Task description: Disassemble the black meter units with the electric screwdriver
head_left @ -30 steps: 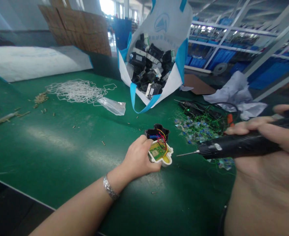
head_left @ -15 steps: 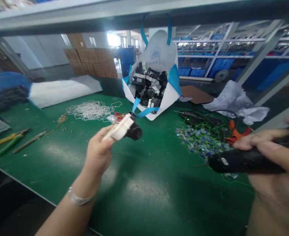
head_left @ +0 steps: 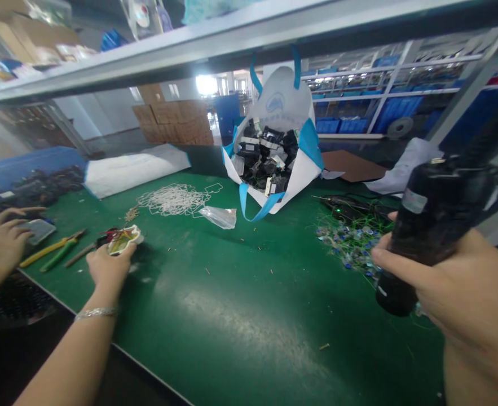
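Observation:
My left hand (head_left: 110, 268) is closed on a white plastic housing (head_left: 135, 235) at the left of the green table, low over its surface or resting on it. Coloured wires (head_left: 122, 239) show inside the housing, and dark parts sit at its far side. At the right, my right hand (head_left: 455, 287) wraps round a black electric screwdriver (head_left: 426, 208), held up with its lower end tilted down and its cord leading upward. Below the screwdriver lies a heap of small blue and clear pieces with green threads (head_left: 352, 248).
A white bag (head_left: 293, 194) full of black parts stands open at the back. Pliers (head_left: 58, 256), white wire loops (head_left: 172, 200) and a clear plastic bag (head_left: 219, 216) lie on the table (head_left: 232, 293). Another person's hands (head_left: 3, 242) are at far left. A shelf (head_left: 155, 48) spans overhead.
My left hand has carried the housing left and down, toward the pliers. My right hand has turned the screwdriver from nearly level to steep. A clear plastic bag and another person's hands now show.

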`<state>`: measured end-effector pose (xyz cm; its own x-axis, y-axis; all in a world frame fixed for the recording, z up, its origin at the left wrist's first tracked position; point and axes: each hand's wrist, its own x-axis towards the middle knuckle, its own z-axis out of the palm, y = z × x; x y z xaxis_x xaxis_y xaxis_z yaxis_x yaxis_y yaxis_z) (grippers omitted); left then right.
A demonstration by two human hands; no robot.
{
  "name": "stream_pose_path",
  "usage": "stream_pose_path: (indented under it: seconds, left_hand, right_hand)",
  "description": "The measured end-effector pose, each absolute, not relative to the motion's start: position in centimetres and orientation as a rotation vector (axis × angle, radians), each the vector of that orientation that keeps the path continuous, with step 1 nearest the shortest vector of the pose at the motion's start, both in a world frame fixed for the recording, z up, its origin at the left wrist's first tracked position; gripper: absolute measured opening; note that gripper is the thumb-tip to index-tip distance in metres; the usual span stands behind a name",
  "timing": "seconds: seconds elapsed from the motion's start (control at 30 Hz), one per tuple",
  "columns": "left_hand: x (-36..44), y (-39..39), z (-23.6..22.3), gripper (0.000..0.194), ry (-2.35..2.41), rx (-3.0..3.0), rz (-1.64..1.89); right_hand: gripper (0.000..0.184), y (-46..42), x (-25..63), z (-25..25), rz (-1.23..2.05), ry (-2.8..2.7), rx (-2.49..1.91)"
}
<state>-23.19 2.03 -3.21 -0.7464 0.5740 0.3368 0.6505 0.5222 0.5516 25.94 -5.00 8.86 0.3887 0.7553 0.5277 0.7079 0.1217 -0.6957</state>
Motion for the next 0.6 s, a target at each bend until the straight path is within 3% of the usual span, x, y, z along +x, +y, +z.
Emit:
stream_pose_path:
  seconds: [0.13,0.23,0.4,0.6]
  left_hand:
    - [-22.1,1.8,-3.6,0.065,-2.812,-0.954,-0.666]
    - [-19.3,0.9,-3.5,0.074,-2.672,-0.961,-0.542]
    - [-13.9,-1.0,-4.0,0.051,-2.253,-1.384,-0.515]
    - [-10.5,-0.3,-4.8,0.021,-1.888,-2.641,-0.461]
  right_hand:
    - [0.038,-4.6,25.9,8.9,0.061,-1.339,-1.696]
    - [0.040,-4.4,25.8,8.9,0.042,-1.337,-1.738]
    - [0.041,-4.4,25.9,8.8,0.026,-1.388,-1.742]
    - [0.038,-4.8,26.8,8.3,-0.031,-1.372,-1.670]
